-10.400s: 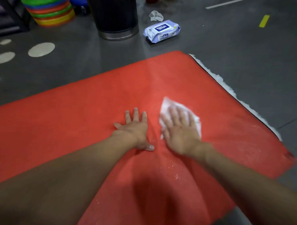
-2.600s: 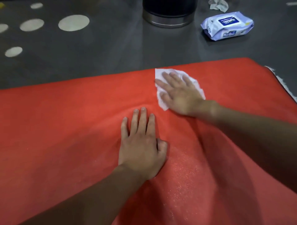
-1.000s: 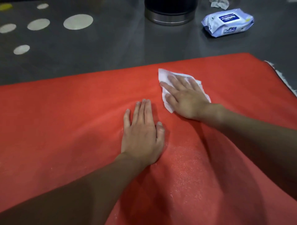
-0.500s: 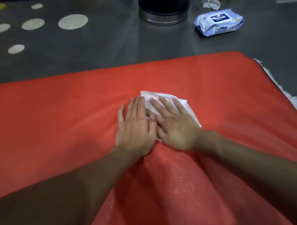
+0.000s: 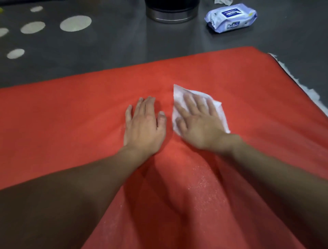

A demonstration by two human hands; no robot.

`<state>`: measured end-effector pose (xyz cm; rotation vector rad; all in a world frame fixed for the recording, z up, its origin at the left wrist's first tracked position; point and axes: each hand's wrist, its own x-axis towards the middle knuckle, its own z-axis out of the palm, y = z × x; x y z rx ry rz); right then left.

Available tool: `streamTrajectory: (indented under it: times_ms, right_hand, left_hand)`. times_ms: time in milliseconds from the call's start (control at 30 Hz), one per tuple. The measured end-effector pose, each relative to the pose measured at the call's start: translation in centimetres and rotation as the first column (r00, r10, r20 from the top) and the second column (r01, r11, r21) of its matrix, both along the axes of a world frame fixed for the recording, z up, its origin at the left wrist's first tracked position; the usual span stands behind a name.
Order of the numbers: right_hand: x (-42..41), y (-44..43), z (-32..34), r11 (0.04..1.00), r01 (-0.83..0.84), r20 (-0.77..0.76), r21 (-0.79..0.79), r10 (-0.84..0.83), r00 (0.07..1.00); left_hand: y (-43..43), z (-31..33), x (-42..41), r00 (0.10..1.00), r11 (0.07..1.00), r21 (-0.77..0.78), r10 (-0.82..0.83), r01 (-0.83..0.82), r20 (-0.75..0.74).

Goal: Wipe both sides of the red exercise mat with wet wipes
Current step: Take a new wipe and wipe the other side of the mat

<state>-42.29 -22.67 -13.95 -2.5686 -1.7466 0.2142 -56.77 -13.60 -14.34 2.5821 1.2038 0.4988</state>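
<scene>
Left hand (image 5: pixel 143 128) flat with fingers straight on the red mat (image 5: pixel 71 124), right hand (image 5: pixel 198 124) spread flat pressing a white wet wipe (image 5: pixel 179 92) just beside it, wipes pack (image 5: pixel 230 17) on the grey floor (image 5: pixel 115 44) beyond.

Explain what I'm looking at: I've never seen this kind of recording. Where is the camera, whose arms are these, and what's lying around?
There is no machine here: a person works with bare hands. The one camera sits on that person's head, looking forward and down, so both arms reach in from the bottom. A red exercise mat lies spread on the grey floor. The left hand rests flat on it, holding nothing. The right hand presses a white wet wipe against the mat with straight, spread fingers. Beyond the mat lie a pack of wet wipes, a crumpled wipe cut off by the top edge, and the metal-rimmed base of a dark round container. Pale round spots mark the floor at far left.
</scene>
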Motion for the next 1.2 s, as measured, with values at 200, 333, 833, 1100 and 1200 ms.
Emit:
streamTrajectory:
  times_ms: [200, 333, 833, 1100, 1200]
  right_hand:
    - [0.1, -4.2, 0.2, 0.951, -0.308, 0.043, -0.001, 0.307, 0.951]
    - [-1.0, -3.5, 0.2, 0.998, 0.065, -0.023, -0.019, -0.065, 0.998]
    - [-4.1, -9.8, 1.1, 0.963, -0.265, -0.034, -0.042, 0.264, 0.964]
    - [-8.1, -12.2, 0.8, 0.958, -0.284, -0.046, -0.035, 0.282, 0.958]
    - [-2.9, -12.7, 0.8, 0.990, -0.138, 0.024, -0.009, 0.138, 0.990]
  left_hand:
    - [-0.4, 0.8, -0.3, 0.998, 0.997, -0.070, -0.043, 0.040, -0.038]
    - [0.6, 1.8, -0.2, 0.953, 0.974, -0.212, -0.139, 0.083, -0.268]
    - [-8.7, 6.8, -8.8, 0.606, 0.867, -0.497, -0.409, 0.027, -0.682]
    - [-9.6, 7.1, -9.1, 0.653, 0.874, -0.485, -0.366, -0.004, -0.664]
    - [-10.6, 7.0, -10.2, 0.597, 0.859, -0.513, -0.416, 0.008, -0.686]
